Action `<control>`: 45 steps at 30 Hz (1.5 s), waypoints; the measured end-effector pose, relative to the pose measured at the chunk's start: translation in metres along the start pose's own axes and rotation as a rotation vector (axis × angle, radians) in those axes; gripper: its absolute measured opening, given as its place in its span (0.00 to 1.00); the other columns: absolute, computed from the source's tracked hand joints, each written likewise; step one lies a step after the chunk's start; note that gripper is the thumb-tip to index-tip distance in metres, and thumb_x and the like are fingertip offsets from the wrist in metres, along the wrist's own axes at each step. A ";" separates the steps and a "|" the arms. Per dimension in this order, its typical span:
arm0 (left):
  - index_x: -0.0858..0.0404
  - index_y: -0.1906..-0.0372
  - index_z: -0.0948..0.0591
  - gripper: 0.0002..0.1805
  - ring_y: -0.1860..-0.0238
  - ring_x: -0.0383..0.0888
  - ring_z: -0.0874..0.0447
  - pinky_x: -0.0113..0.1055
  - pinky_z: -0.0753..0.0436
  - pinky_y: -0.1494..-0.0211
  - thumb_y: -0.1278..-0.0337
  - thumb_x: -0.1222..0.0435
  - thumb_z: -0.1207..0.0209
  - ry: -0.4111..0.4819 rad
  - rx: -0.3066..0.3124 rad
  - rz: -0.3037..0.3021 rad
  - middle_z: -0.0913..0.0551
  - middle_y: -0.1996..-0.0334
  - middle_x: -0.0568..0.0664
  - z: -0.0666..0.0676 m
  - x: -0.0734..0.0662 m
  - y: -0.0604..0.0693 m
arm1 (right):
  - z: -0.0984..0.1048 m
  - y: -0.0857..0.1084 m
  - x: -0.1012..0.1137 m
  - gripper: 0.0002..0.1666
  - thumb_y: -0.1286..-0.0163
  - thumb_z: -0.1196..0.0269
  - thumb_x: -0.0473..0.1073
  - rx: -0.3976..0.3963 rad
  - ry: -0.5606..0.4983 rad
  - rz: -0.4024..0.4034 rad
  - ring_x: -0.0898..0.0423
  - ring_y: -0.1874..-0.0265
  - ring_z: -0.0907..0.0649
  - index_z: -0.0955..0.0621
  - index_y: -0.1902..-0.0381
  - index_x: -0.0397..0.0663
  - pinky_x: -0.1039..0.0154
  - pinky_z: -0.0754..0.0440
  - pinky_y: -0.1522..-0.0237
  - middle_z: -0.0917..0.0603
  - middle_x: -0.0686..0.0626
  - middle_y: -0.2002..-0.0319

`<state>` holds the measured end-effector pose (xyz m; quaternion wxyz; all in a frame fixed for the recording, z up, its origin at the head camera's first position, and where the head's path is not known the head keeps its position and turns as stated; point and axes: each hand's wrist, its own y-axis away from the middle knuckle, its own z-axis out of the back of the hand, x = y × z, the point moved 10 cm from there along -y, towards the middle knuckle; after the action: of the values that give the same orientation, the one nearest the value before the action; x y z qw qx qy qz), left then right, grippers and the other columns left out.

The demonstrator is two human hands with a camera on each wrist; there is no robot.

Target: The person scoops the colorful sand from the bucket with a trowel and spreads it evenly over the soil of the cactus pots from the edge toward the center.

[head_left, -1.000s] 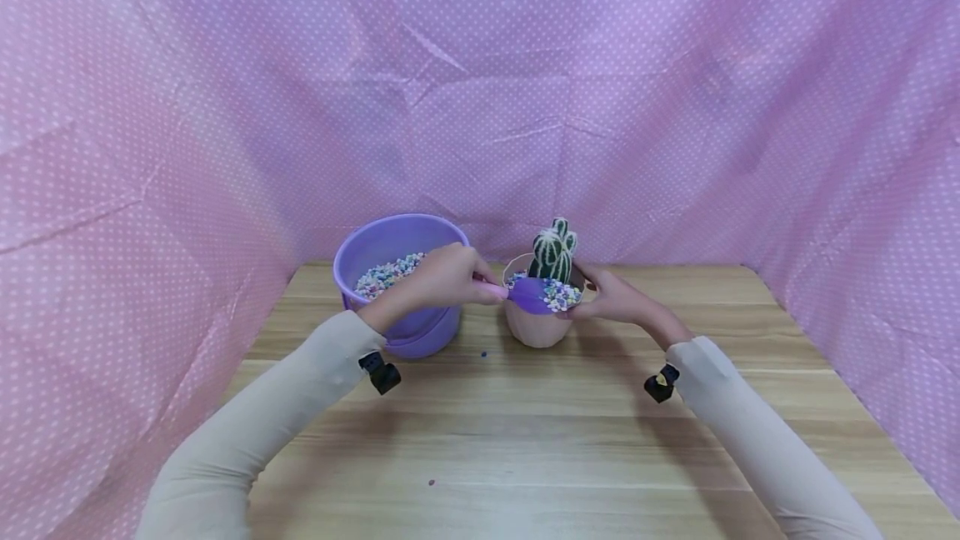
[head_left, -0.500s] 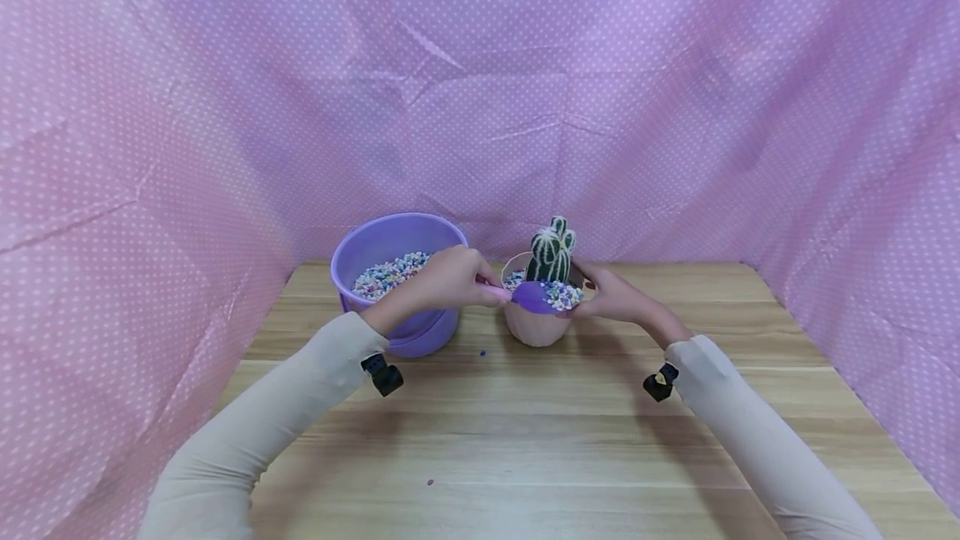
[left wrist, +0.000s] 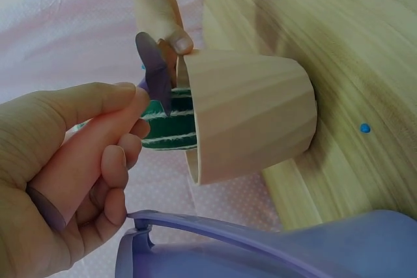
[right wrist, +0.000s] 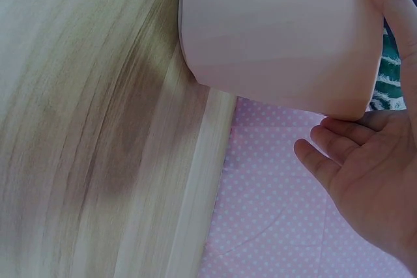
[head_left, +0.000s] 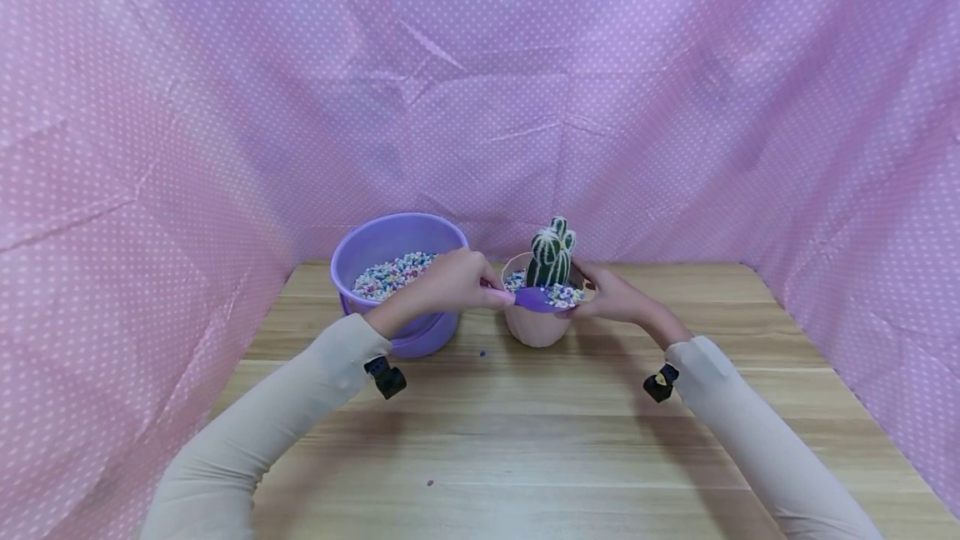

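My left hand (head_left: 463, 280) grips the pink handle (left wrist: 85, 164) of a small shovel. Its purple blade (head_left: 532, 300), loaded with pastel beads (head_left: 564, 296), is over the front rim of a pale pink flowerpot (head_left: 537, 330). A green, white-striped cactus (head_left: 551, 257) stands up from the pot, with more beads (head_left: 515, 280) inside at its left. Around the pot's right side, my right hand (head_left: 617, 297) holds the rim. In the right wrist view its thumb lies at the rim of the flowerpot (right wrist: 280, 37) and the fingers touch the side.
Left of the pot stands a purple bucket (head_left: 420, 340) holding many pastel beads (head_left: 393, 273). A blue bead (head_left: 482, 353) and a reddish bead (head_left: 430, 483) lie loose on the wooden table (head_left: 540, 440). Dotted pink cloth (head_left: 480, 123) hangs behind and at both sides.
My left hand has shifted slightly right and down, and the shovel's blade has tilted so less of its face shows. The right hand stays on the pot.
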<state>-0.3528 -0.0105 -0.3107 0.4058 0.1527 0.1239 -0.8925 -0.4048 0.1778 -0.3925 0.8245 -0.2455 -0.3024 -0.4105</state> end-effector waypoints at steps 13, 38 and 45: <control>0.50 0.74 0.10 0.14 0.80 0.34 0.34 0.28 0.37 0.77 0.40 0.47 0.32 -0.057 0.040 0.016 0.25 0.85 0.36 0.002 -0.004 -0.007 | 0.000 0.000 0.006 0.60 0.48 0.19 0.44 -0.003 -0.031 0.034 0.41 0.34 0.23 0.38 0.22 0.43 0.35 0.29 0.33 0.21 0.39 0.34; 0.48 0.79 0.11 0.14 0.80 0.37 0.22 0.31 0.29 0.76 0.42 0.48 0.30 -0.093 0.133 0.071 0.15 0.83 0.42 0.005 -0.012 -0.023 | 0.000 0.000 0.008 0.59 0.46 0.20 0.44 0.014 -0.032 0.069 0.43 0.35 0.22 0.38 0.21 0.47 0.36 0.31 0.30 0.19 0.43 0.36; 0.50 0.79 0.12 0.15 0.81 0.36 0.23 0.31 0.29 0.75 0.40 0.49 0.31 -0.071 0.160 0.083 0.17 0.85 0.43 0.000 -0.010 -0.023 | -0.001 0.001 0.007 0.57 0.45 0.21 0.46 0.016 -0.018 0.068 0.45 0.37 0.22 0.37 0.22 0.50 0.37 0.27 0.34 0.19 0.45 0.37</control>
<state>-0.3641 0.0107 -0.3051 0.4329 0.1581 0.0313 -0.8869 -0.4005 0.1736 -0.3885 0.8371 -0.2527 -0.3047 -0.3775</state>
